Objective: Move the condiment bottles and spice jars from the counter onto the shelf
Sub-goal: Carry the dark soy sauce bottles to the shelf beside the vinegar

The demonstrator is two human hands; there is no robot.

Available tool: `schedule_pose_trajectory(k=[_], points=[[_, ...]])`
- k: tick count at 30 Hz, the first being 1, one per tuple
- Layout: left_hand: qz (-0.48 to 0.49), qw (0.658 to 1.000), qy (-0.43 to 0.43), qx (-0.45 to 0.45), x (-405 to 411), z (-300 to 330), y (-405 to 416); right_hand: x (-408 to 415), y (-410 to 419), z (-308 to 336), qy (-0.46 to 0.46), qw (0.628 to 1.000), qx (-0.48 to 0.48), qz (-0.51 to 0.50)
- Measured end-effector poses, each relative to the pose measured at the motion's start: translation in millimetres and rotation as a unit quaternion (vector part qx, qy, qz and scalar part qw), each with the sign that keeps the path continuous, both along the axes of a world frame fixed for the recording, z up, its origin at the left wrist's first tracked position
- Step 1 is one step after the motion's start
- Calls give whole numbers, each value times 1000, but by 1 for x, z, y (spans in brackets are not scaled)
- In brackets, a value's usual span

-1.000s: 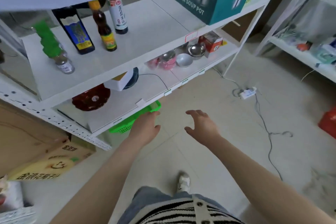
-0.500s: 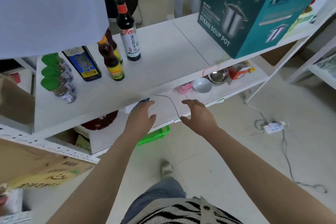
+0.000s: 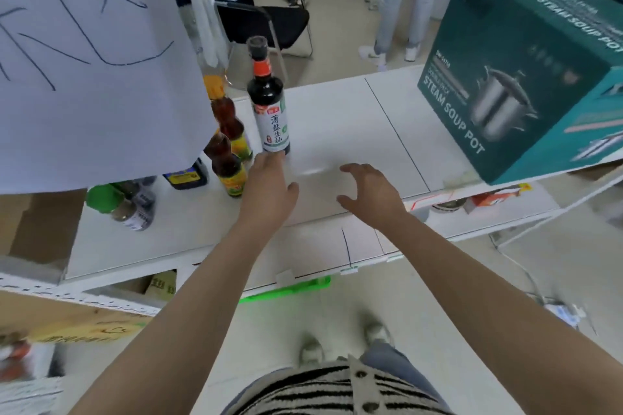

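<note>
Reaching over the white worktop (image 3: 337, 131) in the head view, the left hand (image 3: 268, 184) has its fingers stretched forward, the tips at or just short of the base of the tall soy sauce bottle (image 3: 269, 111), holding nothing; whether they touch the glass cannot be told. The right hand (image 3: 369, 190) hovers to the right of that bottle, fingers spread and loosely bent, also empty. Left of the soy sauce bottle stand two small amber bottles (image 3: 227, 162), a dark squat bottle (image 3: 185, 175) partly hidden by a hanging paper sheet (image 3: 94, 61), and green-capped spice jars (image 3: 128, 205). The teal steam pot box (image 3: 526, 77) sits well to its right. The soy sauce bottle looks like full glass: heavy, rigid, smooth, breakable and top-tall, so easily tipped. Wrapping the labelled body low down, rather than the thin neck, seems the safest hold.
</note>
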State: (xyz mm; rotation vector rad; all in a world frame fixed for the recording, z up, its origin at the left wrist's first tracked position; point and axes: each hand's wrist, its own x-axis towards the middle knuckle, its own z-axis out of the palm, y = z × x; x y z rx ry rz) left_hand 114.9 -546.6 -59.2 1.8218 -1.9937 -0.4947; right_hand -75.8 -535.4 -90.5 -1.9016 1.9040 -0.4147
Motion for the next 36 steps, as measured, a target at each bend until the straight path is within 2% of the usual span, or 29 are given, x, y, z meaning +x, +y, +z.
schedule_pose_trajectory(k=[5, 9, 18, 23, 27, 33, 36], points=[[86, 990, 84, -79, -15, 32, -30, 13, -68, 1, -20, 996, -7, 86], [139, 978, 112, -109, -19, 48, -56, 24, -110, 5, -70, 989, -21, 129], [187, 966, 146, -104, -18, 47, -105, 44, -165, 14, -236, 951, 18, 201], [196, 960, 177, -98, -20, 44, -110, 55, -178, 4, -278, 935, 60, 211], [213, 950, 203, -108, -26, 38, -111, 60, -181, -2, -276, 939, 65, 196], [181, 965, 152, -117, -35, 35, -101, 42, -173, -1, -282, 936, 83, 195], [176, 953, 223, -106, -43, 37, -90, 21, -158, 3, -275, 934, 99, 205]])
